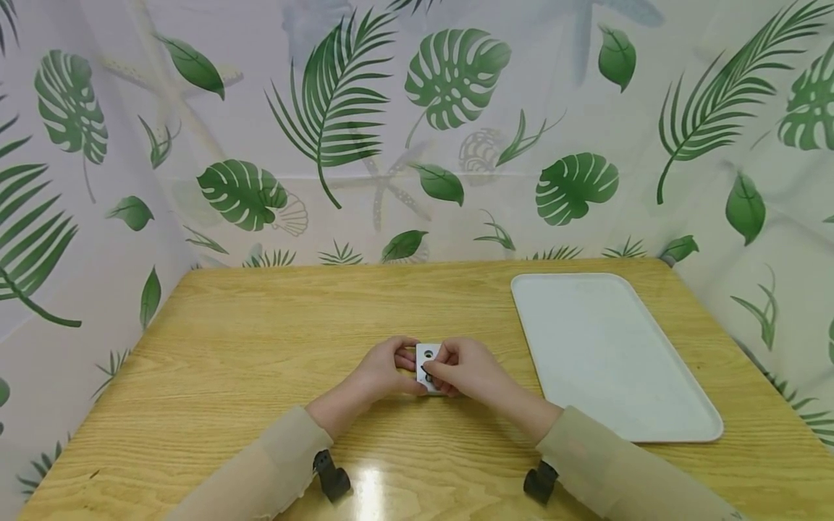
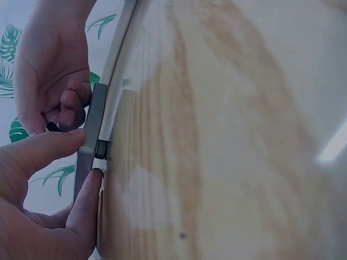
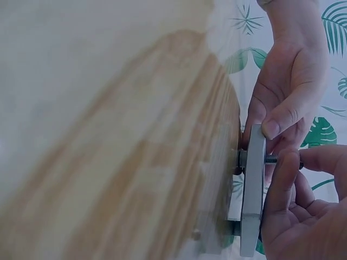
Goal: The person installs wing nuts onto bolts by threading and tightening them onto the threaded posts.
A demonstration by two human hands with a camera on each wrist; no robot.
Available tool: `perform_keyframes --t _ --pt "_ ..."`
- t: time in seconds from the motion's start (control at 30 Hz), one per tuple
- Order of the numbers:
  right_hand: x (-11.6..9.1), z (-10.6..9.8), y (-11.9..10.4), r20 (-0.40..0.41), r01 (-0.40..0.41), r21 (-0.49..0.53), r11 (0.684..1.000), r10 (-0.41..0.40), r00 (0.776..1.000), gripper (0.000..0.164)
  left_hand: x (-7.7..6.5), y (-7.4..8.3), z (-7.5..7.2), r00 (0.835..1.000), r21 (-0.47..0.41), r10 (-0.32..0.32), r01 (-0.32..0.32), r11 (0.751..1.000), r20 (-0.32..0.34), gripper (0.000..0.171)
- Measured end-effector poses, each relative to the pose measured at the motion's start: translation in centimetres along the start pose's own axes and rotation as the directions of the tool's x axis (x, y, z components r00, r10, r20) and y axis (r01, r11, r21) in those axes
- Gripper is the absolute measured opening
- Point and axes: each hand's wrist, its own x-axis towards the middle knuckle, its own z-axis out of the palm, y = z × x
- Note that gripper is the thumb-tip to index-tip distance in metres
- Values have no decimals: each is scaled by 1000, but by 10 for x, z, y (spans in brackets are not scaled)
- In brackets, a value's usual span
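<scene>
On the table in front of me, a small light-grey rectangular plate (image 1: pixel 420 360) with round holes is between my hands. My left hand (image 1: pixel 381 369) grips its left side; in the left wrist view the thumb presses the upper face and a finger reaches underneath. My right hand (image 1: pixel 472 370) pinches the head end of a bolt between thumb and fingers. The bolt's threaded shank (image 3: pixel 271 159) shows in the right wrist view, running straight into the plate's face. Short dark pieces (image 3: pixel 233 227) stick out below the plate towards the table. My right fingers hide part of the plate.
A white tray (image 1: pixel 606 354) lies at the right of the wooden table (image 1: pixel 260 325). Behind and beside the table hangs a leaf-patterned cloth (image 1: pixel 365 217). A black wrist device sits at each sleeve.
</scene>
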Motion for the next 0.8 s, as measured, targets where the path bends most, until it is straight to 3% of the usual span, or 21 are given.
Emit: perform_keyframes --t 0.27,0.53,0.8 --pt "-2 -2 2 25 81 -13 997 -80 996 11 -1 1 0 1000 10 15 -15 1000 10 77" --pt "-3 -7 6 107 178 36 983 -181 978 32 -2 3 -2 1000 20 12 -12 1000 22 78" --pt "-1 -8 8 135 171 50 984 -176 975 27 -3 3 -1 1000 11 9 -10 1000 13 78"
